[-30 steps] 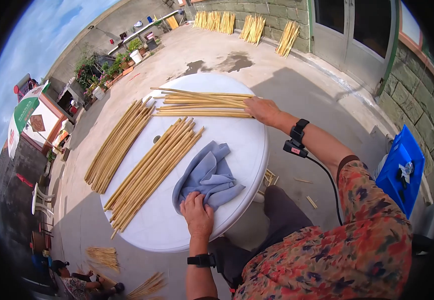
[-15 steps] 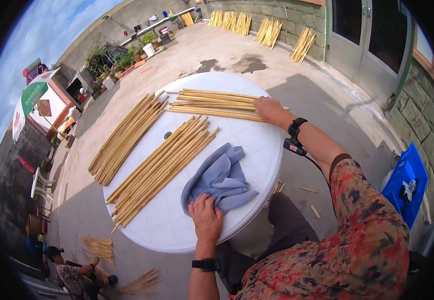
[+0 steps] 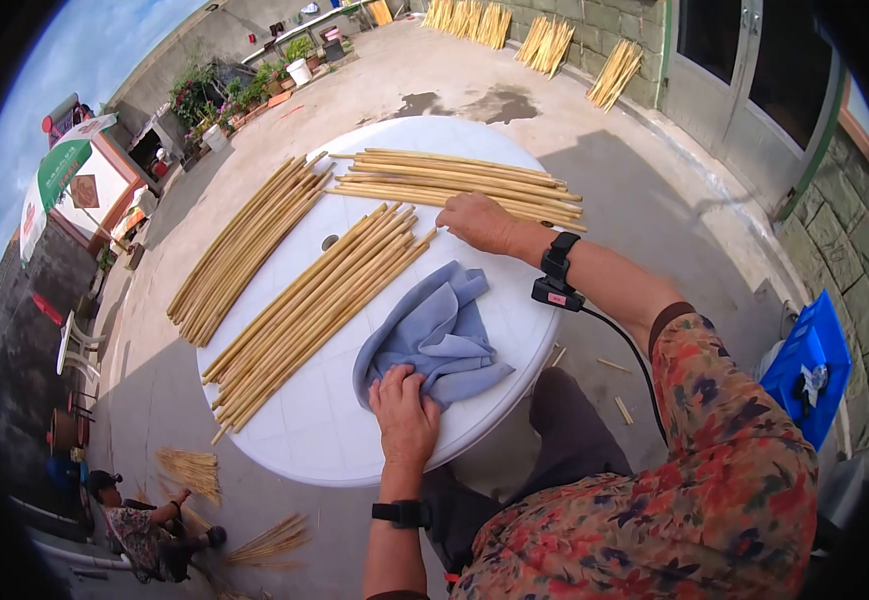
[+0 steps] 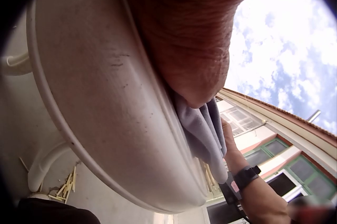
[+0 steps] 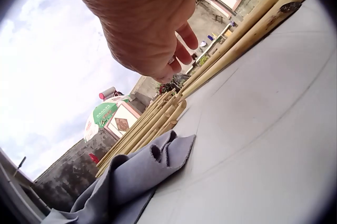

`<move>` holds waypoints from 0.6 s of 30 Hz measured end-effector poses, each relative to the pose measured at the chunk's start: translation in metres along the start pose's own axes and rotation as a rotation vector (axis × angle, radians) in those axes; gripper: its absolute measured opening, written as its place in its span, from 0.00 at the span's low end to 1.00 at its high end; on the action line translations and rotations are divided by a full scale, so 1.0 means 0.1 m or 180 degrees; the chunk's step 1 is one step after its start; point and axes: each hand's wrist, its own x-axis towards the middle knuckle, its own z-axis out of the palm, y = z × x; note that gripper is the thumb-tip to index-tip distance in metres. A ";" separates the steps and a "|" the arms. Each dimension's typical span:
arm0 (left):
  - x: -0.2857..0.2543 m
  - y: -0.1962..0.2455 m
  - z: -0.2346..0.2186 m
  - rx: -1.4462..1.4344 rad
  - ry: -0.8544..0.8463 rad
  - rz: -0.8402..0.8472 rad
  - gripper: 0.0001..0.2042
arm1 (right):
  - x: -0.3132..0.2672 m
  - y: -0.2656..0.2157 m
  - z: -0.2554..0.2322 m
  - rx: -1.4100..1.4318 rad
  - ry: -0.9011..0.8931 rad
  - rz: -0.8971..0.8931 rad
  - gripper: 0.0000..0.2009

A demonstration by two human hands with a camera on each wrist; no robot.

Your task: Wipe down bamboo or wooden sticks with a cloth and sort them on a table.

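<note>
A crumpled blue-grey cloth point(image 3: 429, 335) lies on the round white table point(image 3: 304, 462). On the cloth's near edge rests the left hand point(image 3: 404, 415), fingers relaxed; in the left wrist view its palm side point(image 4: 184, 40) hides the fingers. The right hand point(image 3: 479, 222) is over the table, between the far group of sticks point(image 3: 454, 180) and the top ends of the middle group point(image 3: 319, 315). The right wrist view shows that hand point(image 5: 147, 29) above the sticks, its fingers loosely bent and holding nothing. A third group of sticks point(image 3: 249, 250) lies at the left.
Bundles of sticks point(image 3: 614, 75) lean on the far wall. A blue tray point(image 3: 809, 370) stands at the right. At lower left a person point(image 3: 149, 530) sits by sticks on the ground point(image 3: 189, 472). Potted plants point(image 3: 244, 120) line the back.
The right hand has let go of the far sticks and moved left and nearer, toward the middle group's ends. Those far sticks lie more evenly together. The left hand stays on the cloth.
</note>
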 end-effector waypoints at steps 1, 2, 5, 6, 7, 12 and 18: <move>0.00 -0.01 0.00 -0.0051 -0.0038 -0.0040 0.13 | 0.07 -0.15 0.04 -0.0089 -0.0234 -0.0081 0.07; 0.00 -0.01 0.00 -0.0098 -0.0074 -0.0087 0.12 | 0.14 -0.29 0.08 -0.0175 -0.0468 -0.0168 0.07; 0.00 0.00 -0.01 -0.0175 -0.0035 -0.0101 0.12 | 0.25 -0.54 0.29 -0.0085 -0.0688 -0.0390 0.07; 0.00 0.03 -0.02 -0.0166 -0.0043 -0.0131 0.12 | 0.23 -0.56 0.34 -0.0060 -0.0702 -0.0405 0.07; 0.00 0.03 -0.02 -0.0189 -0.0042 -0.0118 0.12 | 0.24 -0.59 0.41 -0.0085 -0.0655 -0.0341 0.07; 0.01 0.03 -0.03 -0.0199 -0.0043 -0.0126 0.11 | 0.23 -0.63 0.50 -0.0169 -0.0407 -0.0286 0.07; 0.03 0.03 -0.02 -0.0207 0.0014 -0.0097 0.11 | 0.24 -0.64 0.35 -0.0148 -0.0625 -0.0378 0.07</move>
